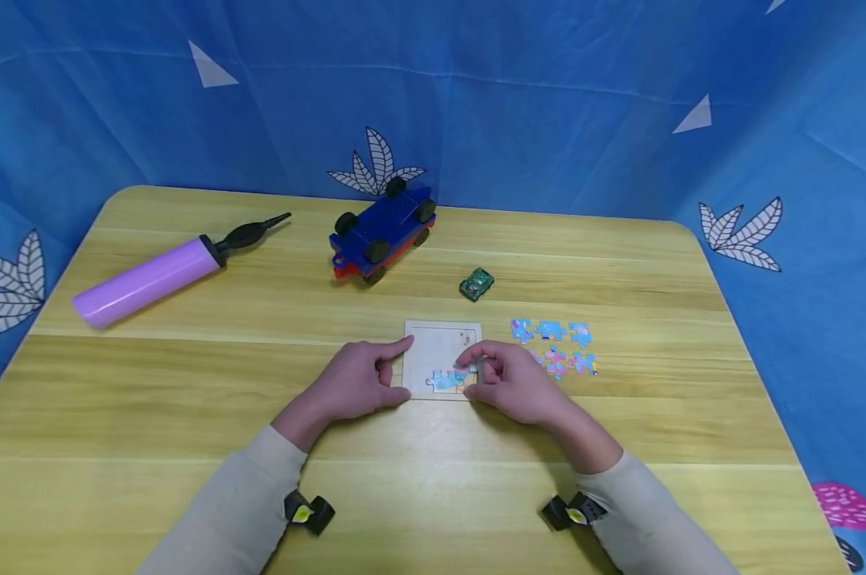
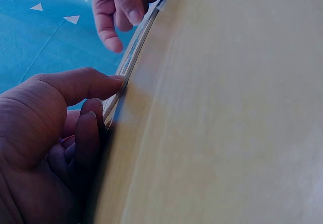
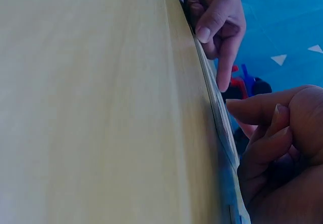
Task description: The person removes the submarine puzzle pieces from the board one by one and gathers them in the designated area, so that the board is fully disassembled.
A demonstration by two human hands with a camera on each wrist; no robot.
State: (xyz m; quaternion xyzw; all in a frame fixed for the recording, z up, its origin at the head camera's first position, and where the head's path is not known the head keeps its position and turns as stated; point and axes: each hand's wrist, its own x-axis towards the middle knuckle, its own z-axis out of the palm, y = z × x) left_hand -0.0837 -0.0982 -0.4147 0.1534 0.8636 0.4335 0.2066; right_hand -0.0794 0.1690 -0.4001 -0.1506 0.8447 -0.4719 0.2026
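A pale square puzzle board [image 1: 433, 343] lies on the table in the head view, with a few joined blue puzzle pieces [image 1: 444, 382] near its lower right. My left hand [image 1: 353, 379] rests its forefinger and thumb along the board's left side; its other fingers are bent. Over the lower right of the board is my right hand [image 1: 512, 379], forefinger and thumb tips apart around the pieces. No piece shows between those tips in the right wrist view, where the right hand [image 3: 282, 148] is beside the board's edge [image 3: 214, 103]. Its knuckles partly hide the board.
Several loose puzzle pieces [image 1: 550, 330] lie in two rows right of the board. A small green toy car [image 1: 477, 283] stands behind it. Farther back an upturned blue and red toy vehicle [image 1: 385, 228] lies. A purple hand pump [image 1: 152, 279] is at the left.
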